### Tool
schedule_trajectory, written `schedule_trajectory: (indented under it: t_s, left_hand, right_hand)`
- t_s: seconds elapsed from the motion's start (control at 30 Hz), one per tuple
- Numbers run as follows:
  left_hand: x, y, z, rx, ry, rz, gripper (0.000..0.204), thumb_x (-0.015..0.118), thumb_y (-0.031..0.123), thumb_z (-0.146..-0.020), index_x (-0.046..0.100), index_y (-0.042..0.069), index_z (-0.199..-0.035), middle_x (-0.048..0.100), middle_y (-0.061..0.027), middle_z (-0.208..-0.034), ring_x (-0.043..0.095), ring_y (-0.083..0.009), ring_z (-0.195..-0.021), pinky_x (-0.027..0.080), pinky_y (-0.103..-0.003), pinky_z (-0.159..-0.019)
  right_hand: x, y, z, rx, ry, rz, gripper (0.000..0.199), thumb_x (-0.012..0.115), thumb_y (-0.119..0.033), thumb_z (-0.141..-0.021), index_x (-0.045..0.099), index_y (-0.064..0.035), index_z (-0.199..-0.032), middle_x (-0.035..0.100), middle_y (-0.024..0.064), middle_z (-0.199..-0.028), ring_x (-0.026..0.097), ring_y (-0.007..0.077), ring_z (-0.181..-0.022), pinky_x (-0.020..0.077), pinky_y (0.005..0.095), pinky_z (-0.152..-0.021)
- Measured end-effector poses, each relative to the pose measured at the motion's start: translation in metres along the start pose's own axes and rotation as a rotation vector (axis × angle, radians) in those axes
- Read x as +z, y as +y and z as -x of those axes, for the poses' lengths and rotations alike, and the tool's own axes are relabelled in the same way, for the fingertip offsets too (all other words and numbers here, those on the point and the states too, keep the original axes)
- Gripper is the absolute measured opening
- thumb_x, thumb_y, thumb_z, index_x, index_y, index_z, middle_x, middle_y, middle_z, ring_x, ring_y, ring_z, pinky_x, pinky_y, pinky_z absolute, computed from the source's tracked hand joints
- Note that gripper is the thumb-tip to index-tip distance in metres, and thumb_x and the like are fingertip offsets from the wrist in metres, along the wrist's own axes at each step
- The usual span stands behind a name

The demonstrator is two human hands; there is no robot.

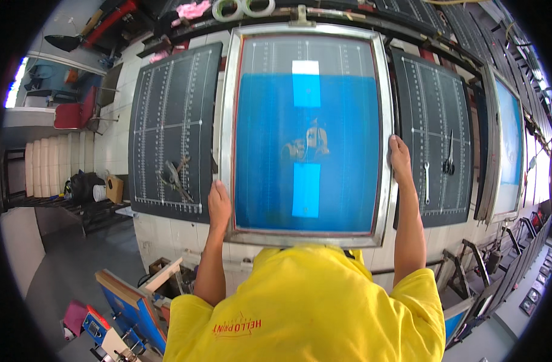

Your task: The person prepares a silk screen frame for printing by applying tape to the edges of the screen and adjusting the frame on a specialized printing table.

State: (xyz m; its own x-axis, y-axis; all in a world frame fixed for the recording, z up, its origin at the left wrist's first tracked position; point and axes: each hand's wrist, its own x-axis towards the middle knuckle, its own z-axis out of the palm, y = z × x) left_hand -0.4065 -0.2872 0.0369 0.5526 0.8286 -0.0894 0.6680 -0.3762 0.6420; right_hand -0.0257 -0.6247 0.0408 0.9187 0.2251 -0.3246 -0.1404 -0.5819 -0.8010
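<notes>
A screen printing frame (227, 127) with a metal rim lies in front of me, its mesh (264, 187) coated blue with a paler band at the far end. Near the middle of the mesh shows a small light design (315, 140). Two bright rectangular strips, one above the design and one below (306, 190), stand out through the blue. Along the rim's left side, close to the near corner, my left hand (219, 204) is closed on the edge. Higher up, my right hand (400, 158) grips the opposite side. The fingers underneath are partly hidden.
Dark gridded boards flank the frame. The left board (149, 108) carries a metal hand tool (174, 178); the right board (430, 90) holds a wrench (427, 181) and scissors (449, 160). Tape rolls (258, 7) sit beyond the frame. Another blue screen (508, 139) stands far right.
</notes>
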Motion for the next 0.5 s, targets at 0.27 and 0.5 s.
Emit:
schedule_trajectory:
  t_s: [0.27,0.5]
  left_hand:
    - [0.004,-0.017,-0.003,-0.019,-0.007,0.062,0.051,0.032,0.033,-0.106,0.057,-0.011,-0.102,0.061,-0.0324,-0.093,0.057,-0.0495,-0.092,0.043,-0.049,-0.083]
    - [-0.009,0.004,-0.004,-0.135,-0.116,0.213,0.052,0.033,0.034,-0.105,0.058,-0.011,-0.106,0.063,-0.0282,-0.097,0.061,-0.0394,-0.093,0.044,-0.044,-0.086]
  right_hand:
    - [-0.002,0.02,0.129,0.05,0.104,0.142,0.04,0.045,-0.033,-0.101,0.059,0.0051,-0.1,0.057,0.0187,-0.08,0.052,0.0266,-0.076,0.0433,0.0392,-0.075]
    - [0.002,0.018,0.144,0.029,0.215,0.089,0.043,0.044,-0.035,-0.101,0.056,0.0057,-0.091,0.051,0.0173,-0.074,0.045,0.0248,-0.071,0.041,0.0403,-0.07]
